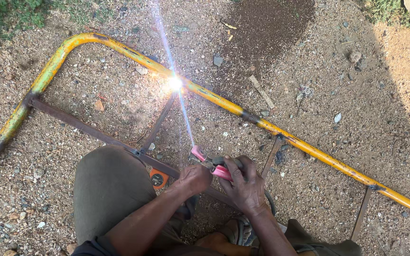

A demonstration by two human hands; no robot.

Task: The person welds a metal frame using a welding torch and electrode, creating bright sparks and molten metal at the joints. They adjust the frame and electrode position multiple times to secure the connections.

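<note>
Both hands are wrapped around a pink-handled electrode holder [213, 167], down near the middle of the view. The right hand [246, 186] has its fingers curled tight around the pink grip, thumb over the top. The left hand [193, 179] sits just beside it on the left, loosely fisted and touching the front end of the holder, sort of steadying it. Can't tell exactly what its fingertips are pinching since they're tucked under.

From the holder's jaws a thin welding rod [186, 121] runs up and away toward the far side, and its tip meets a bright white arc flash [174, 84] right on the yellow painted tube [224, 103]. The glare washes out the joint itself, so no details there.

That yellow tube is bent: it comes up from the near left, curves at the far left corner, then runs diagonally down to the near right. It's chipped and rusty in spots. A rusty flat bar [86, 128] crosses from the left part of the tube toward the person's knee, and a thinner brace [160, 122] goes from that bar up to the spot where the arc is. 2 more short rusty struts hang off the tube on the right.

The person is squatting, left knee in olive trousers [107, 189] near the bar, with an orange tape measure [158, 179] lying on the ground just beside the knee, under the left wrist. Everything's sitting on sandy gravel ground [338, 85], with a dark patch at the far side.
</note>
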